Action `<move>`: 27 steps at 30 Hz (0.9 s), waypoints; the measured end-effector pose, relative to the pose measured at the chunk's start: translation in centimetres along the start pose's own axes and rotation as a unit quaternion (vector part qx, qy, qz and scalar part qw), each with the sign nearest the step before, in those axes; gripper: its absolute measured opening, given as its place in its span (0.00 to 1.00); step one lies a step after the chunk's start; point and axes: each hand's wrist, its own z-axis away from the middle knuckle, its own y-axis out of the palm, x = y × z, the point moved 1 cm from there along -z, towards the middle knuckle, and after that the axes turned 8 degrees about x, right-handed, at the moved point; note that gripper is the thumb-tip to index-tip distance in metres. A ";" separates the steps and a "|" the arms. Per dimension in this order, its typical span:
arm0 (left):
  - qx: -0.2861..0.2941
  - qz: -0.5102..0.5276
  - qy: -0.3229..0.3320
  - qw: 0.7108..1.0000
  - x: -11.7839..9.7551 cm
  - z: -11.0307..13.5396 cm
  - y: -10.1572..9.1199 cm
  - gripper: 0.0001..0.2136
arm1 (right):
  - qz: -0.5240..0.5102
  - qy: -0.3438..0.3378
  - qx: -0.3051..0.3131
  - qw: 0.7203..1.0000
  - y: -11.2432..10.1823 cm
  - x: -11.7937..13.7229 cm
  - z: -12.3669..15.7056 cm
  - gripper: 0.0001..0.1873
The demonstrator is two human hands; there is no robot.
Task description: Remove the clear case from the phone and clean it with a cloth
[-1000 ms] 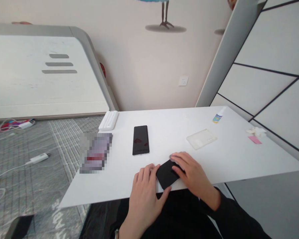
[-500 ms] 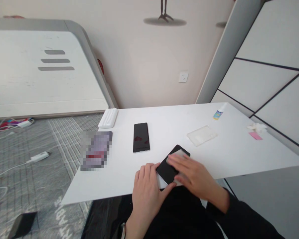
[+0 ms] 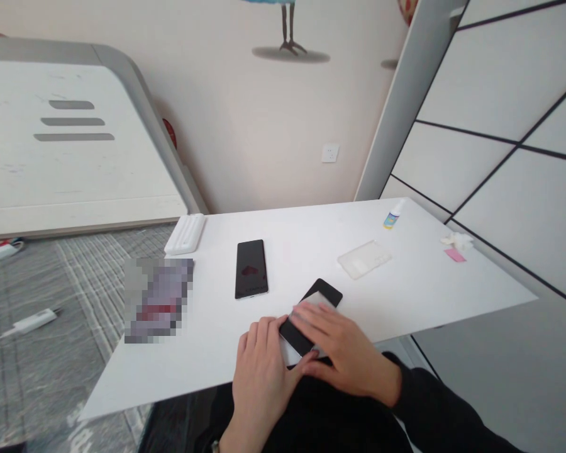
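Observation:
A black smartphone point(image 3: 298, 337) lies slanted at the table's near edge, between my hands. My left hand point(image 3: 263, 368) grips it at its lower left end, thumb on the near side and fingers beside the edge. My right hand point(image 3: 337, 343) lies over the phone and presses a thin whitish wipe point(image 3: 317, 298) onto its face. The fingers cover part of both wipe and phone. Farther back on the left rests a second dark phone point(image 3: 251, 270), face up. A clear phone case point(image 3: 365, 259) lies beyond my right hand.
A small spray bottle point(image 3: 392, 217) lies or leans near the back right. Close to the right edge are a crumpled white tissue point(image 3: 457, 240) and a pink slip point(image 3: 455, 255). At the left are a white ridged object point(image 3: 185, 234) and a pixelated item point(image 3: 163, 302).
The camera view has turned slightly, so the table sits farther left. My right hand has slid with the wipe a little toward the phone's lower end. My left hand keeps its hold.

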 end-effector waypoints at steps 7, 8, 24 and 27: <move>0.002 -0.008 0.001 1.000 -0.3 0.0 -0.3 0.26 | 0.019 0.030 -0.035 0.999 0.1 0.3 -0.7 0.38; -0.001 -0.009 -0.002 1.000 -0.3 0.0 -0.3 0.25 | 0.012 0.007 -0.030 0.999 0.2 0.5 -0.6 0.43; -0.006 -0.009 -0.007 1.000 -0.3 -0.2 -0.4 0.25 | 0.012 0.038 -0.045 0.998 -0.1 -0.3 0.4 0.32; -0.009 -0.014 -0.007 1.000 -0.1 -0.1 -0.1 0.22 | -0.001 -0.021 -0.018 1.000 0.5 0.1 0.5 0.41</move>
